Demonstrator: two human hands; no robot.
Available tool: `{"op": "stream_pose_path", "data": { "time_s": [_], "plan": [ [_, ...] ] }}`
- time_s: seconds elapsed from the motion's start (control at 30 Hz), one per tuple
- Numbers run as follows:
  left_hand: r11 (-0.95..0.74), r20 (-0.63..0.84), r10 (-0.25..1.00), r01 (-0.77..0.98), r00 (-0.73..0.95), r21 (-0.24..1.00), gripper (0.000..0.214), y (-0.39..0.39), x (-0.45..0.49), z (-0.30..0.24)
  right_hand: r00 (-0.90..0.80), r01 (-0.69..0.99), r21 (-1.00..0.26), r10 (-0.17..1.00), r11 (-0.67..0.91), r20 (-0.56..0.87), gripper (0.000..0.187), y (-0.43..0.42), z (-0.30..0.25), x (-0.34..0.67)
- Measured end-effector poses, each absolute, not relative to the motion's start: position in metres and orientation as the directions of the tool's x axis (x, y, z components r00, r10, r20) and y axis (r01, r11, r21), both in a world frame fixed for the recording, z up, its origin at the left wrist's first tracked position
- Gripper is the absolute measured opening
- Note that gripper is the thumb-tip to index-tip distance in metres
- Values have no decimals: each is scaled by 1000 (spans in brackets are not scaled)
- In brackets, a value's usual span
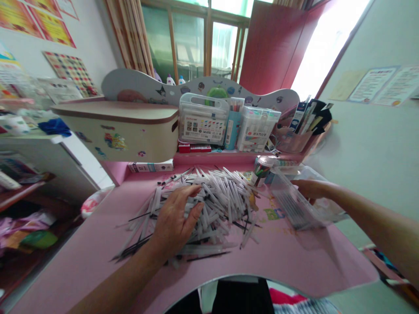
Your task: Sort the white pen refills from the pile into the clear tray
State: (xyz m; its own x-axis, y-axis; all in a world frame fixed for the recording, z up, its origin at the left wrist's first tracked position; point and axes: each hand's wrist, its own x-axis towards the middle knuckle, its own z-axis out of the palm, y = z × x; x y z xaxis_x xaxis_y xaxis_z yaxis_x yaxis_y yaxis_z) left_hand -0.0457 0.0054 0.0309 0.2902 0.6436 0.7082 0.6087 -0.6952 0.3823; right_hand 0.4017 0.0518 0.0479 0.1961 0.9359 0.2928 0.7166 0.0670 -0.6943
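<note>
While wht. tubes [231, 196] lie under spread L hand [176, 218] — R hand [307, 190] is at clear box [293, 207], can't tell grip.

The left hand [178, 218] is palm-down, thumb apart; the right hand [306, 189] has fingers bent downward.

A pink desk [314, 266] is standing by a window [188, 48] in an apparent home study, cartoon stickers [161, 90] dotting its backboard [121, 82], marker cases [204, 126] lining its shelf [235, 154], a curtain [129, 30] and posters [54, 27] hanging nearby.
</note>
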Motion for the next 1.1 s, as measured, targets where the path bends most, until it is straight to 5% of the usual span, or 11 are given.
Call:
{"op": "stream_pose_path", "data": {
  "time_s": [0.17,0.27,0.37,0.5,0.6,0.7,1.1],
  "plan": [
    [-660,708,663,638,244,398,29,10,-48,33,117,784,-618,991,-53,63,35,54,101,410],
    [-628,690,695,639,203,445,24,14,-52,36,60,932,-360,971,29,233,22,40,141,385],
    [-598,644,736,646,208,474,18,19,-56,42,-60,956,-243,923,162,380,27,15,156,329],
    [-547,449,827,670,340,501,15,26,-66,49,-365,822,-326,871,467,330,25,-4,127,246],
    [-513,210,855,712,475,479,10,27,-73,53,-465,713,-433,834,551,296,22,-2,92,202],
    [-508,79,848,763,524,400,7,24,-76,51,-502,704,-437,828,560,251,20,5,61,177],
    [-427,-69,894,889,442,168,9,14,-56,38,-418,830,-293,876,476,239,15,18,22,168]
  ]
}}
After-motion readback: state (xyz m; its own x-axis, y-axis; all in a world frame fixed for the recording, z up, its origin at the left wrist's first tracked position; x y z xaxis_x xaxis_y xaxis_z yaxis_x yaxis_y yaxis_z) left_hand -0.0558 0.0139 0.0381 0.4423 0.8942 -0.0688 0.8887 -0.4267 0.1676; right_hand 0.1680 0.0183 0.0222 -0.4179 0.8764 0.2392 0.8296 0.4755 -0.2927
